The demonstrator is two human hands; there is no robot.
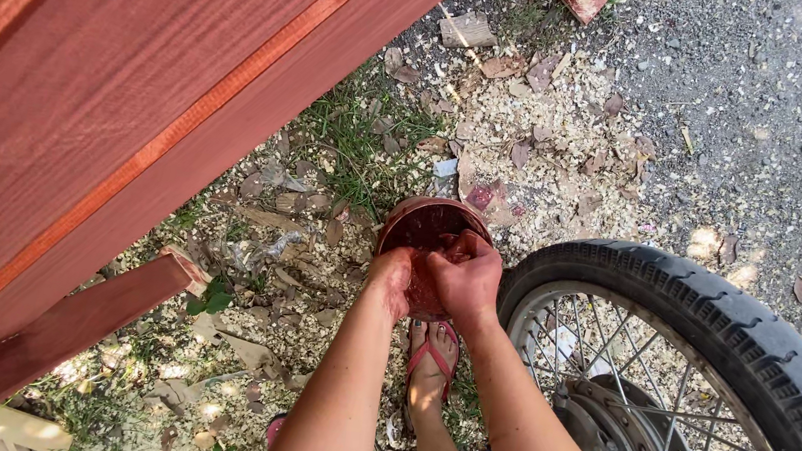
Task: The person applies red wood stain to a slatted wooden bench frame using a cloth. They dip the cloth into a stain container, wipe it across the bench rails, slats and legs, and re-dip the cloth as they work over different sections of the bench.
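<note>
Hands meet over a small round tub stained reddish-brown, held above the ground near the middle of the view. Right hand is curled shut around a stained wad of cloth at the tub's rim, at about 4 o'clock on the opening. Left hand, smeared with the same red-brown colour, presses against the tub's near wall at about 7 o'clock; whether its fingers wrap the tub or only brace it cannot be told from this angle. Below the hands, at 6 o'clock, a foot in a red flip-flop stands on the ground. Just beside the right forearm, at 4 o'clock, sits a spoked motorcycle wheel with a black tyre. From 9 to 12 o'clock a large wooden panel, coated red-brown, fills the upper left, with a matching wooden rail beneath it at 8 o'clock. Wood shavings, dry leaves and patches of grass litter the ground around the tub, with grey gravel at 2 o'clock.
</note>
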